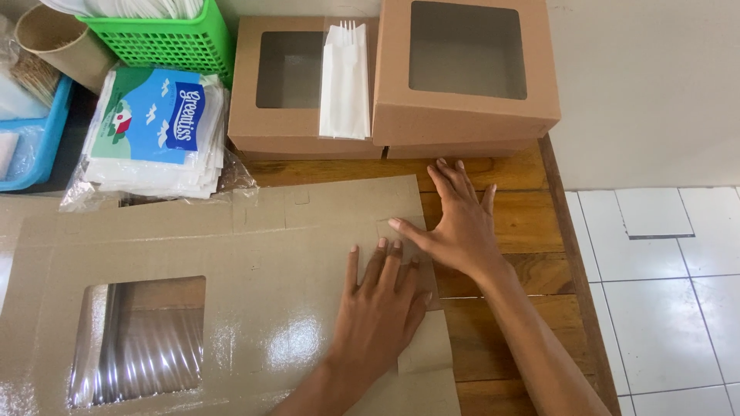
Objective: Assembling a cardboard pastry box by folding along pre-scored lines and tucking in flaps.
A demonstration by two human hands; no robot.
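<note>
A flat, unfolded brown cardboard box sheet (254, 254) with a clear plastic window (139, 339) lies on the wooden table (509, 177). My left hand (381, 304) presses flat on the sheet's right part, fingers spread. My right hand (459, 223) rests palm down at the sheet's right edge, thumb on a small flap, fingers on the bare wood. Neither hand grips anything.
Assembled brown window boxes (462, 69) stand at the back, another (289, 85) with a wrapped white napkin and plastic fork (344, 81) on it. A plastic pack of tissues (154, 131), a green basket (166, 35), a blue tray (35, 142) sit left. Tiled floor (663, 277) lies right.
</note>
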